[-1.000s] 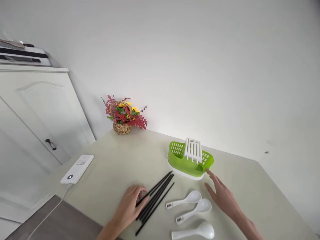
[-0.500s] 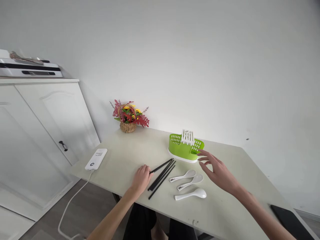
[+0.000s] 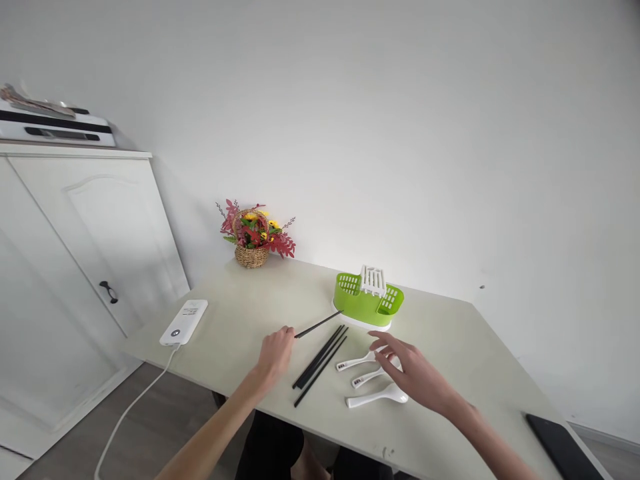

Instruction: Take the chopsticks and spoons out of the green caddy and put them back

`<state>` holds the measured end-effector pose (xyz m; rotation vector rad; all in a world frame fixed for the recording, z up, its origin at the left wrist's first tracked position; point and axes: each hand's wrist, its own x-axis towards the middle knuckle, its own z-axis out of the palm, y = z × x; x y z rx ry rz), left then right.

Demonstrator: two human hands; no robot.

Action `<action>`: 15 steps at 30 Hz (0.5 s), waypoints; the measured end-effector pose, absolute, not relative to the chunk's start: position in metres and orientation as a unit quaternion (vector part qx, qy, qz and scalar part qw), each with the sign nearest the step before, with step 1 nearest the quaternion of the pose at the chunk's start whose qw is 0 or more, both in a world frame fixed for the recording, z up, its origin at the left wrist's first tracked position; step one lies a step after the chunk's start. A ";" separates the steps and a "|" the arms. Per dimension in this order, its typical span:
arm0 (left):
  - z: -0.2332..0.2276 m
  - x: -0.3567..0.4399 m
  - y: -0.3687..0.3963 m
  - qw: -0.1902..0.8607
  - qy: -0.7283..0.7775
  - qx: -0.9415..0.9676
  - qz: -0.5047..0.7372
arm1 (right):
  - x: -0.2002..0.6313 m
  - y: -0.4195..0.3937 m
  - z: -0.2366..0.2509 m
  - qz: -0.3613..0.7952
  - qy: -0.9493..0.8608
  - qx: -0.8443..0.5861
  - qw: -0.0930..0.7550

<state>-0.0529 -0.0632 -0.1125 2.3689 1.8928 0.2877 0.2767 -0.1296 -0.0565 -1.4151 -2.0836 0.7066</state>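
My left hand (image 3: 277,349) is closed around the near end of a black chopstick (image 3: 320,325), whose far tip points at the base of the green cutlery holder (image 3: 357,307). Several more black chopsticks (image 3: 320,363) lie side by side on the table, just right of that hand. Over the white spoons hovers my right hand (image 3: 403,367), fingers apart and holding nothing. It partly covers two of the spoons (image 3: 356,363); the nearest spoon (image 3: 373,398) shows more fully. A white slatted piece (image 3: 373,281) sits across the middle of the holder.
A flower basket (image 3: 252,256) stands at the table's back left. On the left edge lies a white power bank (image 3: 185,322) with a cable hanging to the floor. A black phone (image 3: 560,443) rests at the right edge. White cabinets (image 3: 90,233) stand left.
My left hand has drawn one chopstick leftward, away from the others. My right hand has moved left and nearer to me, from beside the holder to above the spoons. The view has shifted slightly.
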 end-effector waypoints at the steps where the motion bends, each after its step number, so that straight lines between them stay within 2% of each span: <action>1: -0.111 -0.055 -0.066 0.071 0.619 0.769 0.140 | 0.272 -0.127 -0.060 0.276 -0.760 -0.521 0.273; 5: -0.110 -0.053 -0.078 0.257 0.540 0.710 0.371 | 0.240 -0.107 -0.068 0.353 -0.726 -0.480 0.344; 8: -0.115 -0.041 -0.084 0.347 0.498 0.659 0.444 | 0.209 -0.082 -0.059 0.373 -0.714 -0.457 0.379; 11: -0.123 -0.029 -0.085 0.370 0.482 0.634 0.477 | 0.182 -0.056 -0.044 0.325 -0.730 -0.449 0.399; 15: -0.135 -0.026 -0.079 0.335 0.493 0.635 0.492 | 0.161 -0.036 -0.033 0.268 -0.745 -0.449 0.414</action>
